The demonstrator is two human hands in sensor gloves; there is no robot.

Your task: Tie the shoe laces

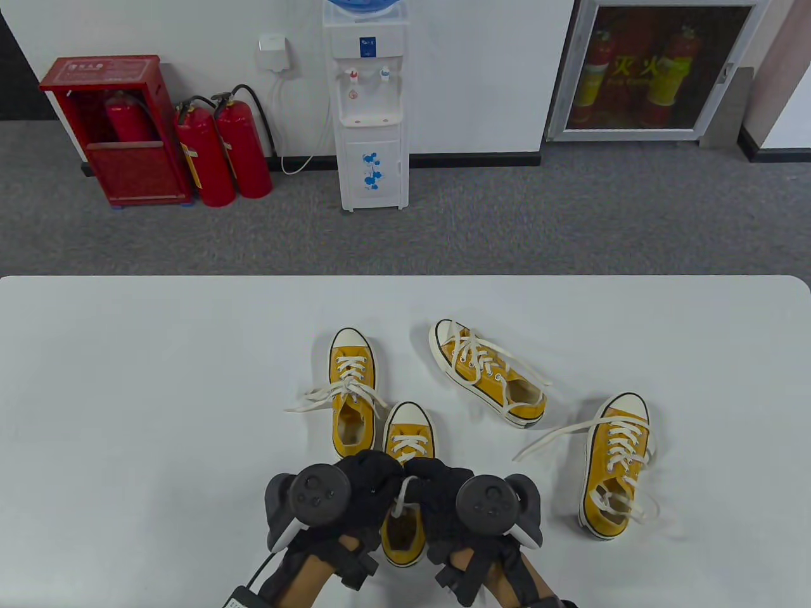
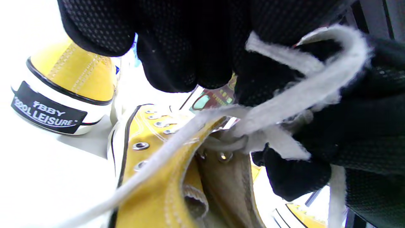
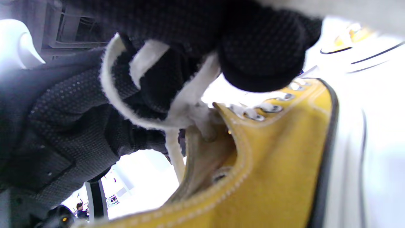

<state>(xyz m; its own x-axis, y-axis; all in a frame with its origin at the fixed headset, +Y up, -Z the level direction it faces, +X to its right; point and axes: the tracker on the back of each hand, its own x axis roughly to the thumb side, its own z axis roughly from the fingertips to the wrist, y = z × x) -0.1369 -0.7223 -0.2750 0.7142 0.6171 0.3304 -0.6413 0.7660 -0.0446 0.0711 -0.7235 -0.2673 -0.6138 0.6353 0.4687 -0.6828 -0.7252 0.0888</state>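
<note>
A yellow canvas shoe [image 1: 405,500] with white laces stands at the table's near edge, toe pointing away. Both gloved hands meet over its tongue. My left hand [image 1: 370,478] pinches one white lace [image 2: 303,91], which loops over its fingers [image 2: 183,60]. My right hand [image 1: 437,484] pinches the other lace [image 3: 186,95] close to the top eyelets, a loop [image 3: 109,85] curling beside it. The laces cross just above the shoe's opening [image 3: 205,152]. A short loop of lace [image 1: 403,494] shows between the two hands in the table view.
Three more yellow shoes lie on the white table [image 1: 127,392]: one [image 1: 352,392] just beyond the held shoe, one [image 1: 488,370] lying angled at the centre, one [image 1: 618,462] to the right. All have loose laces trailing sideways. Fire extinguishers and a water dispenser stand beyond the table.
</note>
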